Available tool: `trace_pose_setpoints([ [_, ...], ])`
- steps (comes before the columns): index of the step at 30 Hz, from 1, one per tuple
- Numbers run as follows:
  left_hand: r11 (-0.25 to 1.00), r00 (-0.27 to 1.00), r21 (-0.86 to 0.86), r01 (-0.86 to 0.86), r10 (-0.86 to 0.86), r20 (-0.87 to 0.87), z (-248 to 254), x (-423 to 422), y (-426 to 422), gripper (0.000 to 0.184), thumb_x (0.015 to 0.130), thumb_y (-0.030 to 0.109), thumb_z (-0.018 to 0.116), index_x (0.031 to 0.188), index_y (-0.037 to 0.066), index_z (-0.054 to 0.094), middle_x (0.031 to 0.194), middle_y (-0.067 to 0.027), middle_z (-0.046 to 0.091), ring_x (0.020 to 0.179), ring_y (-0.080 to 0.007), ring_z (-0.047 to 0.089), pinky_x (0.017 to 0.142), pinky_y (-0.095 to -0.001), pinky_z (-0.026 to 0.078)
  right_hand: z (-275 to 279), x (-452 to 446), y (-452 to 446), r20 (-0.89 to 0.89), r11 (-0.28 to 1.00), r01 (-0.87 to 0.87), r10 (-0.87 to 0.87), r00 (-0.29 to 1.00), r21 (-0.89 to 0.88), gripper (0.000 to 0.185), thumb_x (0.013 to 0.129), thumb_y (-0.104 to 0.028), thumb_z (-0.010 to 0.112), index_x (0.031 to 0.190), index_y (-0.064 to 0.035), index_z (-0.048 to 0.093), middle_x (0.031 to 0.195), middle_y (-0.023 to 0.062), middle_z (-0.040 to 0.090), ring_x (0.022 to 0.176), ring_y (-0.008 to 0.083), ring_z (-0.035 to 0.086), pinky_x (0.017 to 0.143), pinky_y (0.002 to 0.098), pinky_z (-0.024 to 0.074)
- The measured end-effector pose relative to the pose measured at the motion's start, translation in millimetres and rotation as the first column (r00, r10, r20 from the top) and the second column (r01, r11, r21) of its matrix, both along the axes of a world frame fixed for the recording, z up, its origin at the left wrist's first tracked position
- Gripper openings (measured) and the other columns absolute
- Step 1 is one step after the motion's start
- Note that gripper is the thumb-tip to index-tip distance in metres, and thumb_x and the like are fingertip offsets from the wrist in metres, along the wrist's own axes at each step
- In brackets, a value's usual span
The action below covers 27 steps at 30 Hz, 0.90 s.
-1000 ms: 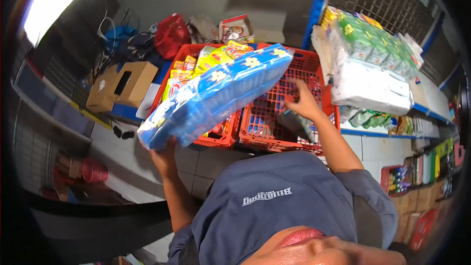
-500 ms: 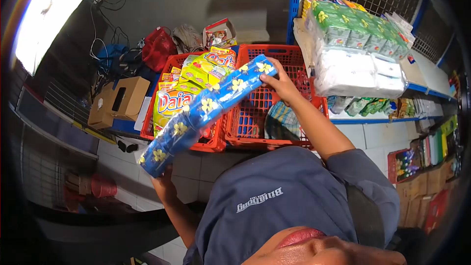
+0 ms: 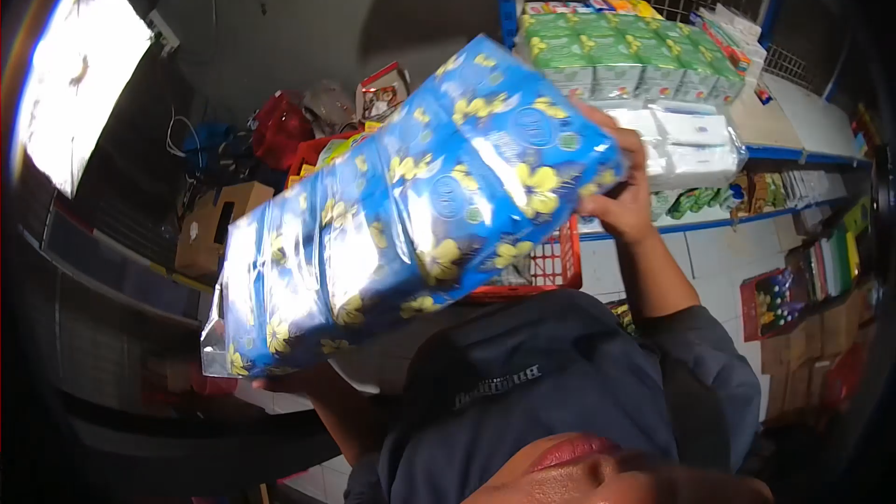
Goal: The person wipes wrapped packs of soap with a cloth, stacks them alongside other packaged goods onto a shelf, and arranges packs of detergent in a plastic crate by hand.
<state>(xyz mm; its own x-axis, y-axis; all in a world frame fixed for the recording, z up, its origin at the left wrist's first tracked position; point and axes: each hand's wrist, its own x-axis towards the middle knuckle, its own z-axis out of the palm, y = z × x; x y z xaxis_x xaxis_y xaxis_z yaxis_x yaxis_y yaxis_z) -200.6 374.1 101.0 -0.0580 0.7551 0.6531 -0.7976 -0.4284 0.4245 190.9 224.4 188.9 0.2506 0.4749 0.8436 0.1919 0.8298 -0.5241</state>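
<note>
A long blue tissue multipack [image 3: 411,196] with yellow flowers, wrapped in shiny clear plastic, is held up in front of me at a slant. Its several blocks lie side by side, with a broad face turned towards me. My right hand [image 3: 623,182] grips its right end, thumb below and fingers round the far side. At the lower left end, my left hand [image 3: 297,381] holds it from underneath, most of its fingers hidden by the pack. Behind the multipack, a red crate [image 3: 556,266] shows only in part.
At the right, a shelf [image 3: 775,121] bears green flowered packs [image 3: 607,56] and white wrapped packs [image 3: 695,135]. A cardboard box [image 3: 210,229], a red bag [image 3: 283,131] and an open small carton [image 3: 383,93] stand at the left and back. Bottles fill a red crate [image 3: 775,303] far right.
The multipack has come up closer to my head and turned its broad face to me, now covering most of the red crates. Both hands still hold its ends.
</note>
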Motion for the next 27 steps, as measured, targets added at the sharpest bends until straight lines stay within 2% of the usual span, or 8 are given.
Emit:
trace_pose_setpoints([
  [5,0.825,0.806,0.052,-0.562,0.561,-0.187,-33,55,84,0.083,0.079,0.064,0.035,0.132,0.001,0.022,0.126,-0.0159,0.036,0.110,-0.0301,0.041,0.091,-0.0443,0.036,3,71,-76,-0.029,0.924,0.377,-0.376,0.926,0.068,0.063,0.059,-0.008,0.076,0.113,-0.0086,0.043,0.127,0.0203,0.040,0.119,0.0286,0.038,0.097,0.0396,0.0326],
  [7,0.941,0.905,0.116,-0.318,0.337,-0.260,-9,114,82,0.083,0.078,0.064,0.037,0.129,0.000,0.027,0.123,-0.0142,0.040,0.107,-0.0284,0.045,0.088,-0.0436,0.040,3,99,-101,-0.062,0.860,0.506,-0.503,0.862,0.063,0.063,0.060,-0.005,0.075,0.113,-0.0058,0.042,0.126,0.0186,0.041,0.114,0.0261,0.042,0.095,0.0384,0.0351],
  [9,0.973,0.947,0.032,0.227,-0.212,-0.242,23,194,73,0.081,0.076,0.061,0.045,0.128,0.001,0.030,0.123,-0.0120,0.041,0.107,-0.0258,0.046,0.088,-0.0433,0.040,7,125,-120,-0.057,0.813,0.578,-0.575,0.816,0.075,0.061,0.063,0.001,0.071,0.115,-0.0063,0.040,0.125,0.0161,0.042,0.112,0.0236,0.044,0.092,0.0359,0.0393],
  [11,0.940,0.912,0.072,0.332,-0.301,-0.278,45,255,81,0.082,0.073,0.056,0.055,0.128,0.001,0.029,0.123,-0.0105,0.041,0.108,-0.0234,0.046,0.088,-0.0407,0.041,13,156,-130,-0.021,0.755,0.648,-0.649,0.760,0.102,0.057,0.066,0.006,0.065,0.115,-0.0067,0.039,0.125,0.0134,0.042,0.111,0.0224,0.045,0.087,0.0345,0.0445],
  [14,0.881,0.903,0.304,0.362,-0.251,-0.347,88,330,85,0.080,0.069,0.042,0.069,0.127,0.001,0.032,0.119,-0.0096,0.046,0.104,-0.0208,0.049,0.087,-0.0346,0.042,23,205,-133,-0.144,0.745,0.666,-0.656,0.741,0.036,0.055,0.068,0.012,0.061,0.115,-0.0058,0.039,0.124,0.0125,0.042,0.110,0.0205,0.045,0.084,0.0315,0.0465],
  [19,0.883,0.789,0.373,0.286,0.003,-0.614,116,393,82,0.053,0.074,0.022,0.069,0.113,-0.005,0.046,0.104,-0.0074,0.055,0.094,-0.0136,0.052,0.084,-0.0269,0.040,16,292,-122,-0.063,0.652,0.753,-0.758,0.649,-0.090,0.046,0.066,0.005,0.068,0.105,-0.0061,0.047,0.095,0.0027,0.056,0.069,0.0039,0.048,0.048,0.0172,0.0364],
  [21,0.915,0.669,0.317,0.251,0.073,-0.740,105,405,86,0.049,0.079,0.020,0.064,0.116,-0.005,0.043,0.106,-0.0086,0.053,0.097,-0.0139,0.050,0.085,-0.0264,0.039,7,309,-123,-0.019,0.607,0.767,-0.787,0.617,-0.206,0.046,0.067,0.003,0.069,0.105,-0.0060,0.047,0.095,0.0031,0.056,0.072,0.0050,0.050,0.052,0.0179,0.0386],
  [27,0.950,0.777,0.274,0.150,0.058,-0.626,83,418,77,0.053,0.082,0.017,0.059,0.125,-0.003,0.034,0.119,-0.0117,0.045,0.107,-0.0185,0.046,0.092,-0.0285,0.035,9,305,-121,0.139,0.421,0.847,-0.865,0.483,-0.324,0.051,0.069,-0.002,0.070,0.111,-0.0046,0.042,0.101,0.0086,0.055,0.092,0.0154,0.053,0.077,0.0267,0.0435],
])
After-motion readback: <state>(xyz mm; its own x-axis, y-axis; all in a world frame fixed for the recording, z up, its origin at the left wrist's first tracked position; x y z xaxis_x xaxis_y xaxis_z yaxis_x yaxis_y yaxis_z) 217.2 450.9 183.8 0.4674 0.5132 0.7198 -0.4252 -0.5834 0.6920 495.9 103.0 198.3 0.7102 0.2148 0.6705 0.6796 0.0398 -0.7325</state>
